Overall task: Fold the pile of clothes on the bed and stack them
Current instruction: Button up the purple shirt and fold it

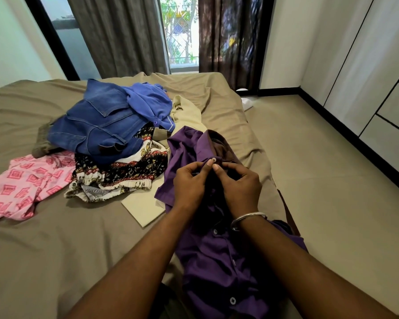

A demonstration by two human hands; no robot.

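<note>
Across the taupe bed (44, 238), both hands — left hand (189, 183), right hand (241, 184) — pinch the purple shirt (217, 261) at its top button (213, 160), probably fastening it so it folds flat.

So from where I'm sitting, the shirt (217, 261) lies along the bed's (55, 249) right edge, right in front of me, both hands at its collar end. The pile sits behind and left of it: denim jacket (97, 125) on top, patterned shorts (124, 173) under it, a sheet-like cloth (143, 206) poking out beside the shirt. Pajama piece (21, 187) lies far left. Window (180, 31) behind the bed, wardrobe (366, 65) to the right.
</note>
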